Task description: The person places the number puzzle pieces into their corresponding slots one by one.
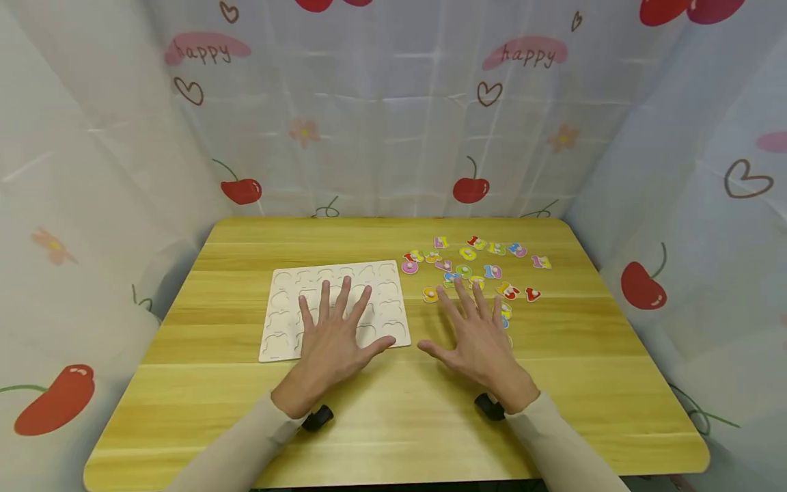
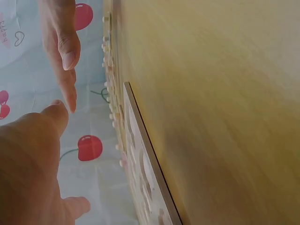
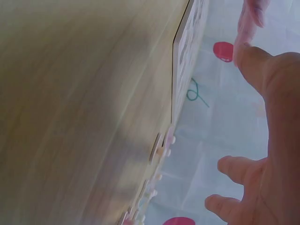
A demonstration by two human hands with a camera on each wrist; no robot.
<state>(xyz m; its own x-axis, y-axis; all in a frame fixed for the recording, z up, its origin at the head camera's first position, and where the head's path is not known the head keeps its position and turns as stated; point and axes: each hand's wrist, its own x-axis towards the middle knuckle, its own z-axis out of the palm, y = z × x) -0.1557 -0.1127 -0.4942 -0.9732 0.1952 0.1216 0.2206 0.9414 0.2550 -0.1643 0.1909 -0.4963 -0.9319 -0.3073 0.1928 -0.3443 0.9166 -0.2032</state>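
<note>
Currently I see both hands spread flat, holding nothing — left hand [image 1: 335, 335] over the empty puzzle board [image 1: 335, 309] mid-desk, right hand [image 1: 479, 342] beside the number pieces [image 1: 473, 270] toward the far right corner; none placed yet.

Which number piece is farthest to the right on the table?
The pink piece, lying alone at the right end of the scattered pieces, past the red one and the blue-pink one.

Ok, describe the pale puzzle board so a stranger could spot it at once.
On the yellow wooden table, look left of the scattered colourful number pieces. The flat whitish rectangular puzzle board lies there under the spread left hand. It alone is pale, covered with empty cut-out slots.
</note>
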